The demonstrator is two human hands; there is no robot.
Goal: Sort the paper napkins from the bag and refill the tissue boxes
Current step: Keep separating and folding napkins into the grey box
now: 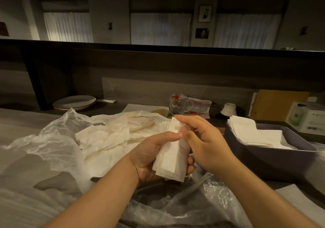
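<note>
Head cam: risk = thin white folded paper napkin stack (171, 154) fans out or sheds sheets into the crumpled clear plastic bag (58, 140) below, since the grip is only at mid-stack and the top edges are loose. The blurred right hand (204, 140) could also knock it askew. Left hand (154, 157) is curled round the stack, thumb on top, fingers under. Right hand is half-open, fingertips touching the stack's upper edge, not clamping. Stack sits above the counter's near edge; dark rectangular tissue box (263, 157), part-filled, is at the right edge.
</note>
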